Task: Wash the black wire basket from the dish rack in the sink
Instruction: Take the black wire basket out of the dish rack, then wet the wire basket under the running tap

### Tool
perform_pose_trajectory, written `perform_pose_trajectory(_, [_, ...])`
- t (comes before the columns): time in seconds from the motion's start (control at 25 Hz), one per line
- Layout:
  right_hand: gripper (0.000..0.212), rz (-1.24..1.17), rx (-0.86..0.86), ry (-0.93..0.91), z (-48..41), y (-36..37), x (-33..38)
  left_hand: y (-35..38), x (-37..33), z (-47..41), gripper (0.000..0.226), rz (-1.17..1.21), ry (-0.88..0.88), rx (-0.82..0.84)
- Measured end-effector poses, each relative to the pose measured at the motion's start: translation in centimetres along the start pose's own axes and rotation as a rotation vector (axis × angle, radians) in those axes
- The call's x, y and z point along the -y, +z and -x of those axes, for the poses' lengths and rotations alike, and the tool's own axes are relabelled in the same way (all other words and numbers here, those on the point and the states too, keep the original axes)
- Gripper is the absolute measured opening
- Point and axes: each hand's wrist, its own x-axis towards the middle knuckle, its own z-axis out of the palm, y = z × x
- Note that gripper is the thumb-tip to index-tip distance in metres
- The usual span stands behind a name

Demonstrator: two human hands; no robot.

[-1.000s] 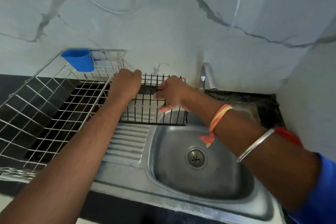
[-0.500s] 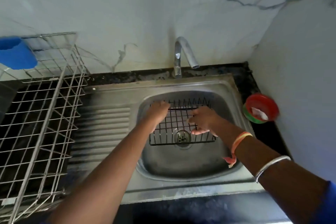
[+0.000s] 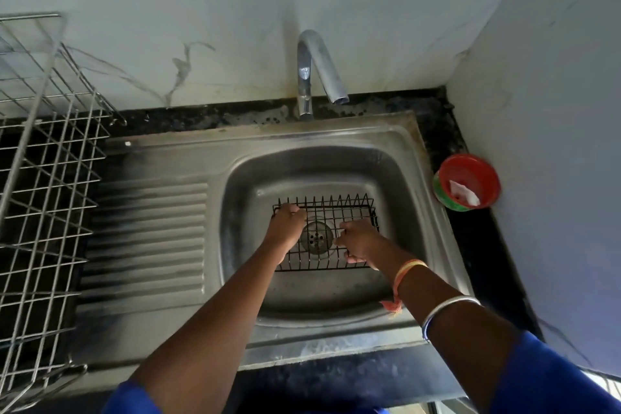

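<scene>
Head view, largest thing first: what is seen?
— A steel sink [image 3: 336, 131] is seen, set into a dark counter, with a ribbed drainboard at its left.

And beside that?
— A silver dish rack [image 3: 50, 198] is stood just left of the drainboard.

Where is the black wire basket found?
— The black wire basket [image 3: 336, 212] is held low inside the sink's basin, in front of the tap [image 3: 322, 57]. Whether the basin floor is touched cannot be told.

What is placed at the right?
— A red bowl [image 3: 470, 175] is set on the counter, against the wall.

How is the basket gripped?
— Its left rim is clasped by the left hand [image 3: 285, 228], fingers curled over the wire. Wires near its right side are pinched by the right hand [image 3: 358, 240].

And smallest?
— The drain [image 3: 316, 237] is seen through the wires, between both hands.
</scene>
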Motion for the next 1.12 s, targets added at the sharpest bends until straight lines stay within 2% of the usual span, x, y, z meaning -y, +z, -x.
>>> perform_pose_trajectory(0.2, [0.056, -0.013, 0.025, 0.011, -0.2, 0.6, -0.2, 0.2, 1.0, -0.2, 0.029, 0.018, -0.025, -0.02])
perform_pose_trajectory(0.44, [0.054, 0.033, 0.037, -0.013, -0.9, 1.4, -0.2, 0.2, 1.6, -0.3, 0.03, 0.042, -0.032, -0.025])
perform_pose_trajectory(0.56, [0.053, 0.08, 0.042, -0.045, -0.8, 1.3, -0.2, 0.6, 2.3, -0.5, 0.012, 0.048, -0.023, -0.024])
perform_pose_trajectory(0.68, [0.06, 0.1, 0.054, -0.063, -0.6, 1.1, -0.3, 0.8, 2.5, -0.7, 0.005, 0.047, -0.004, -0.029])
perform_pose_trajectory(0.84, [0.06, 0.11, 0.068, -0.067, -0.7, 0.9, -0.2, 0.9, 2.7, -1.0, 0.013, 0.032, -0.003, -0.016])
perform_pose_trajectory(0.96, [0.057, 0.134, 0.068, -0.076, -0.6, 1.0, -0.3, 1.2, 3.2, -1.5, 0.034, 0.001, -0.036, 0.017])
perform_pose_trajectory(1.12, [0.05, 0.222, 0.048, -0.089, -0.9, 1.1, -0.1, 1.1, 3.1, -1.2, 0.046, -0.072, -0.037, 0.05])
